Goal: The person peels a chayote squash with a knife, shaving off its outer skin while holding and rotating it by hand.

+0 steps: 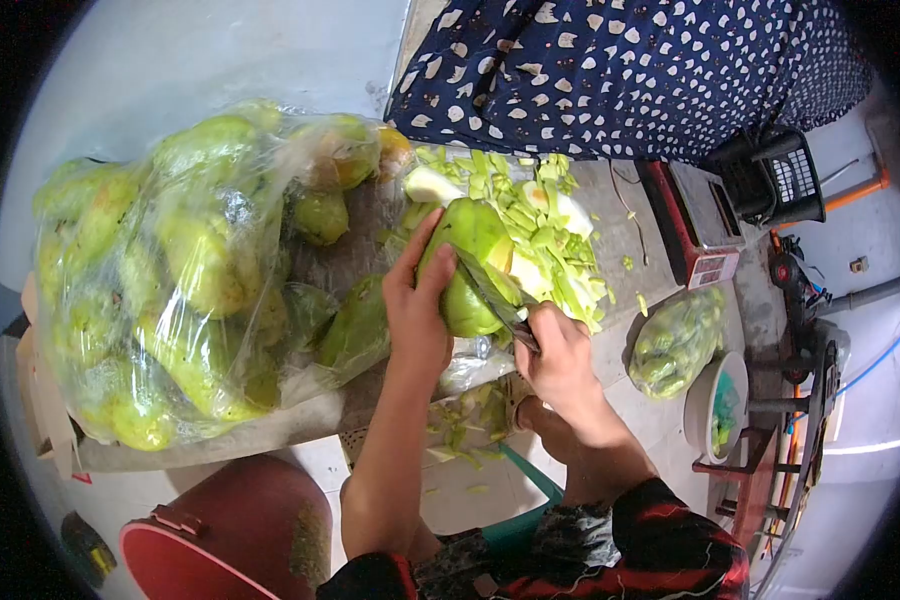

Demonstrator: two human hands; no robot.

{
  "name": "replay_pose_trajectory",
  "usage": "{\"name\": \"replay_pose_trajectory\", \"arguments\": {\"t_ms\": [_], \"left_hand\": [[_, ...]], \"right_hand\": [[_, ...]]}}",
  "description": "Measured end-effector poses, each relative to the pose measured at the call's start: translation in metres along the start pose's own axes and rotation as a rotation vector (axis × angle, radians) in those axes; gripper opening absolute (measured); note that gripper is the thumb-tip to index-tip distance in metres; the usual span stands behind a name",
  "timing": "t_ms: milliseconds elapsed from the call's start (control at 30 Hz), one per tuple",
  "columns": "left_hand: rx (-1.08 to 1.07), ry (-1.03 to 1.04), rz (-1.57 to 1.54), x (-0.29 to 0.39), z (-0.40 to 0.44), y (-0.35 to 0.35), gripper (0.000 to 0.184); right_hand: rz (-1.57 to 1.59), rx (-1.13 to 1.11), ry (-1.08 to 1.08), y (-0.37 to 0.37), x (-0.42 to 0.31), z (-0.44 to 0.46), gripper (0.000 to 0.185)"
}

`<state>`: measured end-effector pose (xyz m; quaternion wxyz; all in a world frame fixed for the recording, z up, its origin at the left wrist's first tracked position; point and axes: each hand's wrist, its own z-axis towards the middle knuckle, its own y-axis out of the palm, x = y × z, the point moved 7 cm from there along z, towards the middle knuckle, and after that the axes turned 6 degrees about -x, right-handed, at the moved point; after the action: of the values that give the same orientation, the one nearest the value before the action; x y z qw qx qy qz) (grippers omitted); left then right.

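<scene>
My left hand (pixel 416 310) is closed around the near-left side of a large green fruit, which looks like a green papaya (pixel 473 228). Gripped in my right hand (pixel 560 355) is a dark-bladed knife (pixel 492 300). Its blade lies against the fruit's skin, angled across it, and a paler cut patch shows on the far right side. Beyond my hands, a heap of green peelings (pixel 555 255) covers the table, with a few pale peeled pieces (pixel 431 184) among it.
A big clear plastic bag of green fruits (pixel 185 270) fills the table's left side. A red-based scale (pixel 692 220) stands at right, near a smaller bag of fruit (pixel 678 342). On the floor are a red bucket (pixel 230 530) and fallen peelings. Patterned dark-blue cloth (pixel 590 70) hangs at the back.
</scene>
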<state>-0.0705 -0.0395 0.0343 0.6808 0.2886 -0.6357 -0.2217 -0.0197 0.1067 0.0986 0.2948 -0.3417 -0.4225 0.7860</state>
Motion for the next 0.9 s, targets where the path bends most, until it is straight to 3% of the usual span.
{"name": "replay_pose_trajectory", "arguments": {"t_ms": [67,233,300,367,433,700,800,900], "left_hand": [[-0.037,-0.058,-0.219,-0.002,0.001,-0.003,0.046],[-0.039,-0.211,-0.17,-0.006,0.002,-0.01,0.046],[-0.044,-0.266,-0.21,-0.007,0.001,-0.014,0.047],[-0.013,-0.342,-0.369,-0.008,0.0,-0.017,0.051],[-0.027,-0.337,-0.391,-0.013,0.001,-0.021,0.05],[-0.133,-0.389,-0.504,-0.026,0.001,-0.022,0.06],[-0.297,-0.447,-0.678,-0.018,-0.003,-0.008,0.066],[-0.406,-0.434,-0.757,-0.009,-0.007,0.008,0.07]], "right_hand": [[0.073,-0.004,0.016,-0.003,0.003,0.003,0.018],[0.25,-0.171,0.115,-0.017,0.016,0.013,0.021],[0.335,-0.032,0.257,-0.03,0.029,0.013,0.023],[0.138,0.052,0.318,-0.04,0.047,0.007,0.016],[0.181,0.175,0.373,-0.046,0.055,0.011,0.019],[0.236,0.069,0.283,-0.038,0.046,0.01,0.017],[0.493,0.069,0.345,-0.032,0.046,0.01,0.024],[0.32,0.072,0.248,-0.036,0.039,0.01,0.025]]}}
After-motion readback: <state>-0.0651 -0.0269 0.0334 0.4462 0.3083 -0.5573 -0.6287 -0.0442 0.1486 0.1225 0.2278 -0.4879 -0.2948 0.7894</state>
